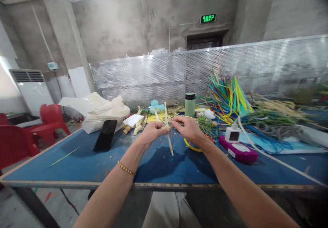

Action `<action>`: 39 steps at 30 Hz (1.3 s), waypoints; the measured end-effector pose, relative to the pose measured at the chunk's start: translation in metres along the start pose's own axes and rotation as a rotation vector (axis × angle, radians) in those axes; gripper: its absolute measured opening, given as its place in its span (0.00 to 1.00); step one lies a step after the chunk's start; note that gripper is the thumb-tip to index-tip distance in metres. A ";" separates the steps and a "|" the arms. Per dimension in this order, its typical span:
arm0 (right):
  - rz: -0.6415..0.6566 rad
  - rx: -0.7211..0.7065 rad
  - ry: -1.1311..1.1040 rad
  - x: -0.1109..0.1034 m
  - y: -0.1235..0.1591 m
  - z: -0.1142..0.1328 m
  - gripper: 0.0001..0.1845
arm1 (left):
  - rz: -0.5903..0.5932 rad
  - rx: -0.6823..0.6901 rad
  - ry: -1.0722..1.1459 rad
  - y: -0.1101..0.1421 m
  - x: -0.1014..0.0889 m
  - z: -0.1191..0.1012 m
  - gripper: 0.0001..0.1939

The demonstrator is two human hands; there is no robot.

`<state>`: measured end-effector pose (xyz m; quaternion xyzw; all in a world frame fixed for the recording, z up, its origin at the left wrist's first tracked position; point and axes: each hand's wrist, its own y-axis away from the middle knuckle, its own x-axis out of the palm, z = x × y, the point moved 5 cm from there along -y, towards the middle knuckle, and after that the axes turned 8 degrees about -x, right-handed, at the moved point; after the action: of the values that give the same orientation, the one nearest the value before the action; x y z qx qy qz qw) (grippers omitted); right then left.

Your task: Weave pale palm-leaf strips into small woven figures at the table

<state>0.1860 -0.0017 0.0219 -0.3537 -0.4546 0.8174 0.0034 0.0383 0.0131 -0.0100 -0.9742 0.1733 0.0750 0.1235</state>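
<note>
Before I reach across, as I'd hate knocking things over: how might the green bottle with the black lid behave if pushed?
The green bottle stands upright and looks taller than wide, so a push near its black lid could tip it. Once down, its rounded sides may let it roll. Its opaque walls hide any contents, so weight is uncertain.

Pale strips [170, 146] in left fingers [163, 130]

A green-lit rectangular exit sign [208, 18] glows on the rough grey concrete wall [128, 23], behind a silver perforated metal partition [143, 79]. Left of the blue-topped table [84, 166], red plastic chairs [52, 122] stand near a white upright air conditioner [32, 89].
</note>
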 end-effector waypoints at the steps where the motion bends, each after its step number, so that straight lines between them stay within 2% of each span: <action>1: 0.001 -0.006 -0.032 0.001 0.000 0.001 0.12 | 0.006 0.006 -0.006 0.000 0.001 0.000 0.19; 4: 0.015 -0.012 -0.101 0.004 -0.001 0.002 0.12 | 0.045 0.007 -0.008 0.001 0.004 0.000 0.18; 9: -0.013 0.065 -0.174 0.006 -0.001 0.000 0.11 | 0.109 -0.006 0.077 0.001 0.006 -0.001 0.19; 20: -0.054 0.104 -0.236 0.006 -0.002 0.003 0.10 | 0.081 0.006 0.046 -0.001 0.003 0.000 0.18; 27: -0.011 0.078 -0.198 0.011 -0.003 0.003 0.10 | 0.128 -0.008 0.076 0.001 0.005 -0.001 0.17; 29: -0.049 0.052 -0.157 0.009 -0.004 0.001 0.11 | 0.103 -0.019 0.111 0.001 0.004 -0.001 0.17; 34: -0.413 -0.062 0.240 -0.016 0.002 0.005 0.12 | -0.096 -0.029 0.278 -0.007 -0.009 0.004 0.17; 36: -0.422 -0.124 0.327 -0.016 0.004 0.010 0.11 | -0.141 -0.013 0.359 -0.011 -0.013 0.008 0.16; 39: -0.272 -0.184 0.263 -0.004 0.003 0.015 0.12 | -0.160 0.028 0.425 -0.014 -0.016 0.011 0.15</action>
<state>0.1814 -0.0160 0.0275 -0.3916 -0.5667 0.7111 0.1407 0.0274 0.0333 -0.0142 -0.9770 0.1185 -0.1443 0.1034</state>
